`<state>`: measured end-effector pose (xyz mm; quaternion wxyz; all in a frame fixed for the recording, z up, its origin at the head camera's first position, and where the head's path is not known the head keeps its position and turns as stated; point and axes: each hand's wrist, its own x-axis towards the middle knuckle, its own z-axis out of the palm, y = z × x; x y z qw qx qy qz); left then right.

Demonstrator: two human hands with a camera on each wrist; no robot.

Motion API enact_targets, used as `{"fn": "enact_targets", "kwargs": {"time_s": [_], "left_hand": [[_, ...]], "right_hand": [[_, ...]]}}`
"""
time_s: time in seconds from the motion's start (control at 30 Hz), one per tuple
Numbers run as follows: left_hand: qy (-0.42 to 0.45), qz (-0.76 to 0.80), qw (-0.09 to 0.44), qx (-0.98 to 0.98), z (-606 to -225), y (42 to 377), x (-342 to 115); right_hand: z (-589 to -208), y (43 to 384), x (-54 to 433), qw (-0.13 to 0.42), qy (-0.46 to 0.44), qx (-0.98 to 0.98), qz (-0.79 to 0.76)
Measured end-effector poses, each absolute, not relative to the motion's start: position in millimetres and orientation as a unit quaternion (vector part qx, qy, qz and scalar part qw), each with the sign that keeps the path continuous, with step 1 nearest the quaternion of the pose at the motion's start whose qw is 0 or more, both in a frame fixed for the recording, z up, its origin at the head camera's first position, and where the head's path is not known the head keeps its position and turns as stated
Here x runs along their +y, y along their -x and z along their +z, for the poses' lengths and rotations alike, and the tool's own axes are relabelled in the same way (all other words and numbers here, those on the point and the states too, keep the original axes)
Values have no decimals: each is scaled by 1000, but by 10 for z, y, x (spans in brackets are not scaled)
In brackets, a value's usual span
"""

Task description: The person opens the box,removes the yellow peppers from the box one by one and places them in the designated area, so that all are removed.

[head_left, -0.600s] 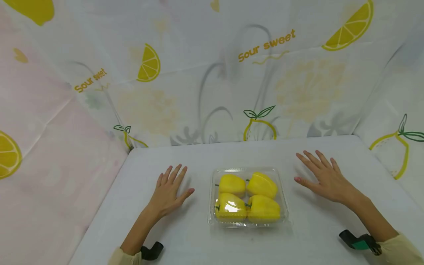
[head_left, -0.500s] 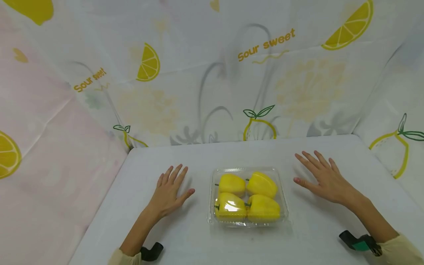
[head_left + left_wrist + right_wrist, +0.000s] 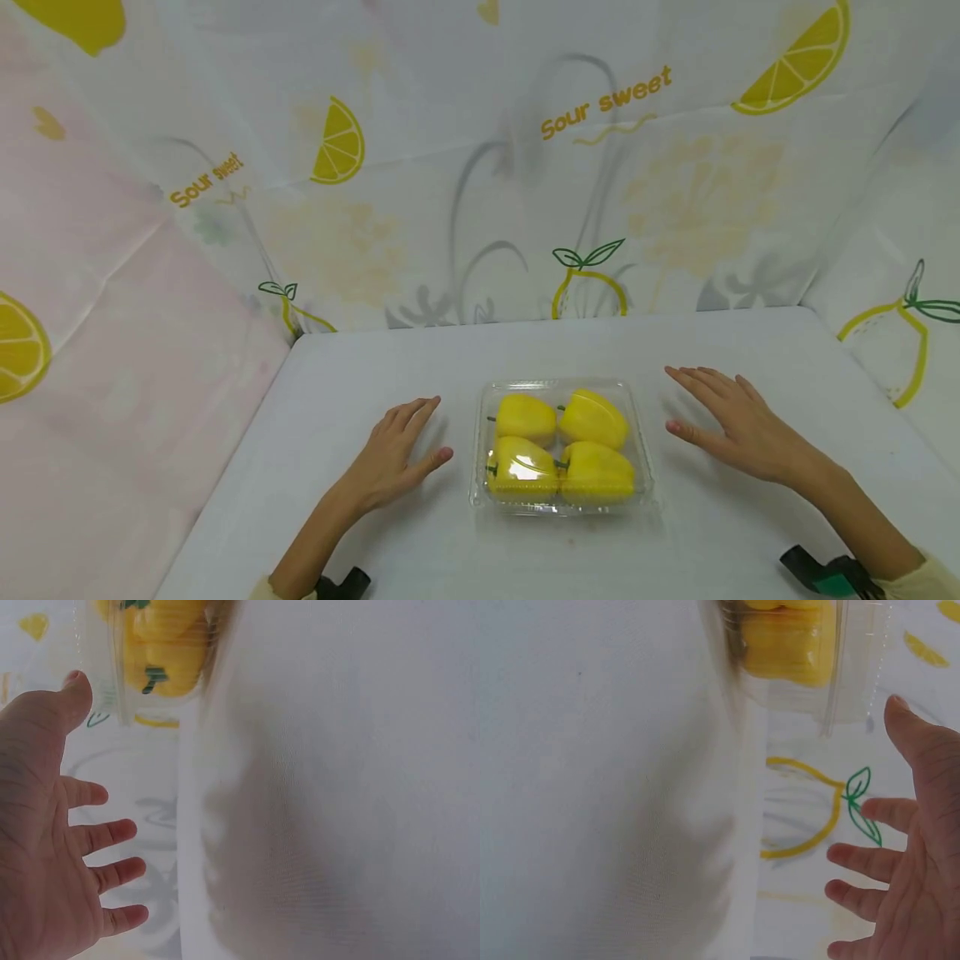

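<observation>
A clear plastic clamshell box [image 3: 558,507] holding several yellow bell peppers [image 3: 592,473] with green stems sits closed on the white table. To its left, my left hand [image 3: 392,457] is held above the table with fingers extended and thumb apart, touching nothing. On the other side, my right hand [image 3: 742,429] is likewise raised with its fingers spread, a little farther from the box. Both wrist views show the palms facing inward, with the clamshell box [image 3: 120,667] beyond the left thumb and the peppers [image 3: 787,645] beyond the right one.
The white table [image 3: 450,550] meets a cloth backdrop [image 3: 420,233] printed with lemons and lettering at its back edge. Similar cloth hangs along the left and right sides. A dark wrist mount [image 3: 832,571] is strapped at the right sleeve, another [image 3: 345,583] at the left.
My left hand has shifted slightly toward the box and turned its palm inward. My right hand has lowered a little toward me and also turned inward. The box has stayed in place.
</observation>
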<state>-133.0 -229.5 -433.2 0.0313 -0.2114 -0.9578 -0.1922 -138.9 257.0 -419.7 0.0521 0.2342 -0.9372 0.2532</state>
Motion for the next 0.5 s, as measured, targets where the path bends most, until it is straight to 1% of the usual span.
{"fn": "enact_targets", "kwargs": {"time_s": [0.33,0.5], "left_hand": [[217,-241,-13,-946,-4266,1226,-2227],[222,-264,-33,-938,-4235,1177,-2196]], "right_hand": [[-4183,1304,2534,58,-260,-926,267],[-4162,1247,2509,31,-254,-926,279]]}}
